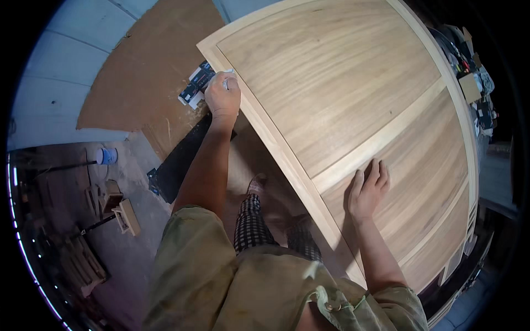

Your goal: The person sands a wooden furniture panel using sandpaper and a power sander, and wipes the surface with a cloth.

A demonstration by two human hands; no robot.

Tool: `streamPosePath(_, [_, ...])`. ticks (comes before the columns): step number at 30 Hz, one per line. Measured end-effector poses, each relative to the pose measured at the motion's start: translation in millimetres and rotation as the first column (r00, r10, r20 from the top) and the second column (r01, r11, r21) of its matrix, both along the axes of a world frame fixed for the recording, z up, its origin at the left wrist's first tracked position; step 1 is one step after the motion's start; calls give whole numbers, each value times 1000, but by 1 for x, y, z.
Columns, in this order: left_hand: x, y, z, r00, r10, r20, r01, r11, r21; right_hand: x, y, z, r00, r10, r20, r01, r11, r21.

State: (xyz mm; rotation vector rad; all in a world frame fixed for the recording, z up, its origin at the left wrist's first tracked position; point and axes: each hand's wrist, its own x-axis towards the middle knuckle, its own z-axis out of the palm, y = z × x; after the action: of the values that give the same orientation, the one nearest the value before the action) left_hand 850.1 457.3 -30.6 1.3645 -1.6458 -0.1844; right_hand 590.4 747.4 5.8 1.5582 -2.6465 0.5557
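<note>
A large pale wooden panel (331, 83), like a framed door, fills the right side, with a lighter frame around several wood-grained fields. At its left frame edge, near the far corner, my left hand (223, 95) is closed like a fist. A small whitish piece shows between its fingers, too little of it to name. My right hand (370, 193) lies on the panel below a light crossbar (381, 135), fingers a little apart, with nothing in it.
Brown sheeting (149, 60) and dark boxes (196, 83) lie beyond the panel's left edge. On the floor at left are a white-and-blue bucket (106, 156) and wooden pieces (127, 217). Clutter (477, 83) stands along the far right. My feet are under the panel's edge.
</note>
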Motion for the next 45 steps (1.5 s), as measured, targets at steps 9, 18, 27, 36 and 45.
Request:
streamPosePath(9, [-102, 352, 28, 880, -448, 157, 421, 890, 177, -38, 19, -12, 930, 310, 198, -237, 917, -320])
streamPosePath(18, [-116, 341, 14, 968, -250, -31, 251, 968, 9, -201, 328, -11, 970, -186, -157, 207, 970, 129])
streamPosePath(27, [-125, 375, 17, 957, -277, 90, 263, 954, 144, -189, 349, -15, 973, -200, -111, 198, 980, -28])
streamPosePath(36, [-175, 557, 12, 914, -405, 18, 400, 908, 126, -186, 345, -13, 957, -255, -134, 255, 967, -17])
streamPosePath(45, [-196, 558, 12, 978, -201, -52, 199, 979, -35, -184, 341, -17, 966, -257, -31, 258, 966, 33])
